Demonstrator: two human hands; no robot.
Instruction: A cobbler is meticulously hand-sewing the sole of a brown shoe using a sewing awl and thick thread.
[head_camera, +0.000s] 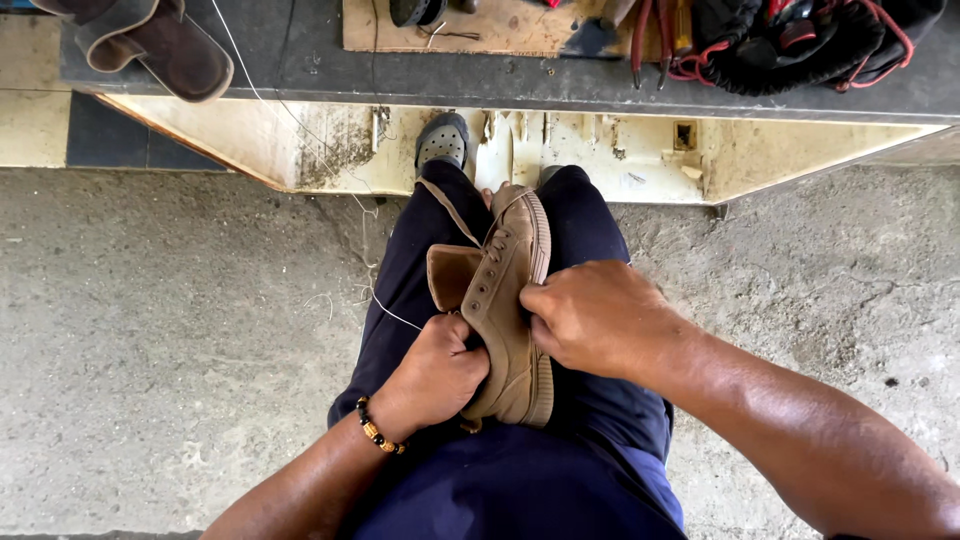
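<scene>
At the far left, on the dark counter (300, 60), lies a brown slipper (165, 45) with a pale edge, its toe hanging near the counter's front rim. Below it the grey concrete floor (150, 330) is rough and speckled, and a thin pale thread (385, 312) runs down across it to the person's lap.

The left hand (435, 370), with a beaded bracelet (378, 432) at the wrist, is closed tightly on the near side of a tan canvas sneaker (505, 300), the fingers tucked in around the opening and tongue. The sneaker rests on its side between the thighs of dark blue trousers (520, 480), toe pointing away from the person, eyelets and a short run of lace facing up, the ribbed rubber sole edge turned to the right.

The right hand (595, 320) is curled over the sole side at the middle of the shoe, fingertips pressing the rubber edge, so both hands are shut on the one sneaker and touch it from opposite sides.

The shoe looks light; the canvas upper would be soft and would fold under a pinch, while the rubber band and sole seem stiffer and grippy, so the sole edge and heel are probably the firmest places to hold.

Beyond the knees a grey perforated clog (442, 140) sits on one foot. On the counter to the right lie a wooden board (490, 30), red-handled pliers (650, 40) and a black bag with red cord (810, 40).
</scene>
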